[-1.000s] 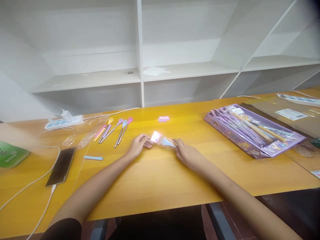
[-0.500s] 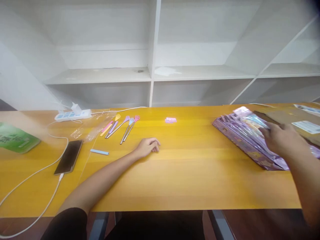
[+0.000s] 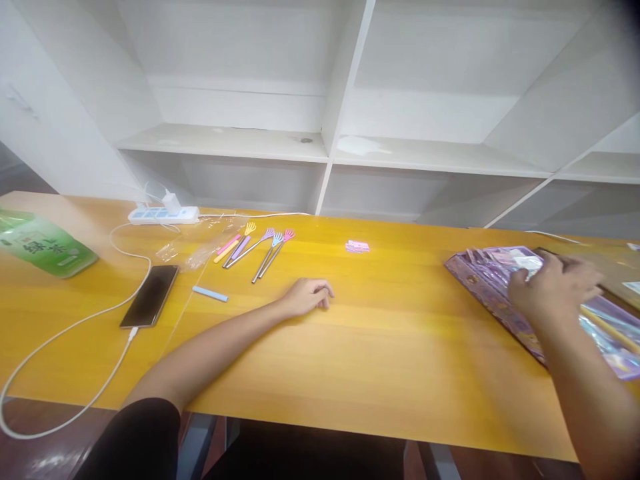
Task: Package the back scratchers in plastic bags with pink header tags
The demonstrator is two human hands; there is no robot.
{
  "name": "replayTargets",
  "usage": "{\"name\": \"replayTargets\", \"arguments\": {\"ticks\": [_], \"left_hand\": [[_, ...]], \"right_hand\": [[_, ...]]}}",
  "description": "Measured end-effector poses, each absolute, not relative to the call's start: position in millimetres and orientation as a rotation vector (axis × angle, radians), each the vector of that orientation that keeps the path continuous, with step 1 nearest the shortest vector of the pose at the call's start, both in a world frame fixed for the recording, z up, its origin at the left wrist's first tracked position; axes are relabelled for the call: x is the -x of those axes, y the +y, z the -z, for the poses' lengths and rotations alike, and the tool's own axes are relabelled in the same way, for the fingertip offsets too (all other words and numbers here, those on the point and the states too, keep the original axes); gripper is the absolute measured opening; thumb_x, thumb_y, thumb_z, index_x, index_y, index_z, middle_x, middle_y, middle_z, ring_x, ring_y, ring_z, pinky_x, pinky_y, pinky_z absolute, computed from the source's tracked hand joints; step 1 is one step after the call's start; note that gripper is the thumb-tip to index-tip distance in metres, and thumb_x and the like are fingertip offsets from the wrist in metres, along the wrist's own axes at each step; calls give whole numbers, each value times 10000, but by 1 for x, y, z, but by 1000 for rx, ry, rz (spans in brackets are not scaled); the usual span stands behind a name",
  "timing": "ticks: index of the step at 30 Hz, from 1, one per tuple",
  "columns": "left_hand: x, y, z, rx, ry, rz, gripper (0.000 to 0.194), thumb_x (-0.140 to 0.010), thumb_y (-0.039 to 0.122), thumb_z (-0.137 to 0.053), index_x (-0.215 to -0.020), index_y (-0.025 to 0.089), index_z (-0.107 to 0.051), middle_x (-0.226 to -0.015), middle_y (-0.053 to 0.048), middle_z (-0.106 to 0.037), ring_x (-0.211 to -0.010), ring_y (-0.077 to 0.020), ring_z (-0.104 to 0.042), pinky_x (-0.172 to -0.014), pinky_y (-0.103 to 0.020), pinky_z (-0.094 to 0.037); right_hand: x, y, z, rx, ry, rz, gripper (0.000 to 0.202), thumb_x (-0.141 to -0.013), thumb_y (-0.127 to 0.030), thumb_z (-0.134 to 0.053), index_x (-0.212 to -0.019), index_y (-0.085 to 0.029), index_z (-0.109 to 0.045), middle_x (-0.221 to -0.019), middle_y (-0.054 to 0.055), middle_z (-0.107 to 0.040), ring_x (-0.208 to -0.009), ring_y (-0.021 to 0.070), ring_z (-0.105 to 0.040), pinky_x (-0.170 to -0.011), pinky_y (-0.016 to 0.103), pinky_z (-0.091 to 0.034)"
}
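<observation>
My left hand (image 3: 306, 297) rests on the table with fingers loosely bent and nothing visible in it. Over a stack of purple plastic packets (image 3: 477, 283) at the right is my right hand (image 3: 555, 287), a little blurred, its thumb apart from the fingers. It hides part of the packets, and I cannot make out whether it touches them. Right of that hand lies a clear-faced purple packet (image 3: 607, 333) with a yellow strip. Small pink and purple pieces (image 3: 357, 246) lie between my hands. Several telescopic back scratchers with coloured claw heads (image 3: 273, 250) lie beyond my left hand.
A light blue tube (image 3: 210, 294) and a phone (image 3: 150, 297) on a white cable lie at the left, near a green bottle (image 3: 47, 243). Clear plastic wrapping (image 3: 200, 250) and a power strip (image 3: 163, 215) are behind. Cardboard (image 3: 595, 250) lies far right; white shelves (image 3: 225, 143) stand behind.
My right hand has spread its fingers, and the packets by it show differently, with a yellow-striped one now visible on the right. The view has tilted; my left hand stays in place.
</observation>
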State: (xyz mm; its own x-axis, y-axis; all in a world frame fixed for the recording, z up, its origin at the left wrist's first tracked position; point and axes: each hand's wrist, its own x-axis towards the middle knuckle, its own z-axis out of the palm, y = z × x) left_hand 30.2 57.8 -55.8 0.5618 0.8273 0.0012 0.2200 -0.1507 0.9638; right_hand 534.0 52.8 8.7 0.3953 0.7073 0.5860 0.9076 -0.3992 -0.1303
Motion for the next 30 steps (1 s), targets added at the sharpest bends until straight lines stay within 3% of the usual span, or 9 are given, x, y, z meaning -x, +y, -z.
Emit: {"name": "replayTargets", "arguments": {"ticks": [2,4,6,8,13,16,21,26,30], "left_hand": [[-29,58,56,-1671,883,-680,215,-936,283,-521,-960,173,-705,-741,-18,-757,-704,-133,-682,-728,-244,-521],[-28,59,55,-1656,876,-683,206,-931,274,-523,-957,172,-700,-732,-17,-752,-691,-132,-674,-722,-245,-523],[-27,60,54,-1639,871,-678,198,-927,265,-522,-951,169,-694,-725,-19,-747,-678,-130,-665,-709,-245,-524],[-27,59,55,-1628,875,-667,193,-926,258,-519,-945,167,-688,-728,-24,-745,-681,-131,-666,-700,-245,-524],[-28,56,54,-1647,897,-691,188,-934,233,-505,-991,164,-670,-809,-34,-748,-660,-118,-662,-682,-245,-528],[-17,64,38,-1780,996,-710,233,-909,157,-479,-1066,174,-650,-782,-15,-719,-662,-133,-680,-700,-263,-543],[35,100,-12,-2422,1553,-613,266,-944,137,-465,-1083,197,-684,-1148,-94,-741,-1091,-214,-683,-1009,-340,-509],[78,122,-20,-2329,2052,-265,251,-962,197,-499,-1130,115,-667,-1193,-217,-714,-1122,-304,-675,-980,-390,-512],[87,130,-7,-2315,2101,-119,218,-937,219,-546,-1066,135,-701,-1104,-197,-743,-1078,-303,-696,-925,-360,-523]], "right_hand": [[-490,60,-22,2086,-1481,334,490,-974,-296,-435,-1338,-55,-659,-1284,333,-608,-1237,368,-519,-915,501,-397],[-441,68,-22,1986,-1540,-171,429,-951,-237,-406,-1260,-84,-661,-1152,250,-698,-1013,284,-638,-835,418,-461],[-390,73,-8,1925,-1650,-389,349,-937,-245,-418,-1124,-138,-692,-944,136,-747,-761,207,-665,-700,329,-484],[-340,74,15,1852,-1916,-535,283,-949,-260,-432,-950,-177,-702,-845,84,-740,-696,185,-649,-664,297,-464],[-265,64,57,1681,-2187,-232,215,-1007,-320,-459,-947,-205,-630,-996,103,-731,-800,209,-633,-671,304,-382],[-265,62,62,1565,-2291,-161,216,-1028,-328,-444,-914,-217,-590,-927,83,-710,-779,206,-617,-668,304,-371],[-290,64,60,1502,-2231,-346,216,-1022,-348,-462,-882,-223,-570,-856,57,-693,-753,196,-610,-687,303,-396],[-297,64,55,1501,-2205,-406,209,-1005,-336,-483,-843,-225,-553,-840,52,-691,-738,187,-597,-676,295,-391],[-296,65,53,1493,-2204,-407,186,-999,-315,-494,-849,-223,-552,-845,49,-691,-730,179,-591,-668,288,-386]]}}
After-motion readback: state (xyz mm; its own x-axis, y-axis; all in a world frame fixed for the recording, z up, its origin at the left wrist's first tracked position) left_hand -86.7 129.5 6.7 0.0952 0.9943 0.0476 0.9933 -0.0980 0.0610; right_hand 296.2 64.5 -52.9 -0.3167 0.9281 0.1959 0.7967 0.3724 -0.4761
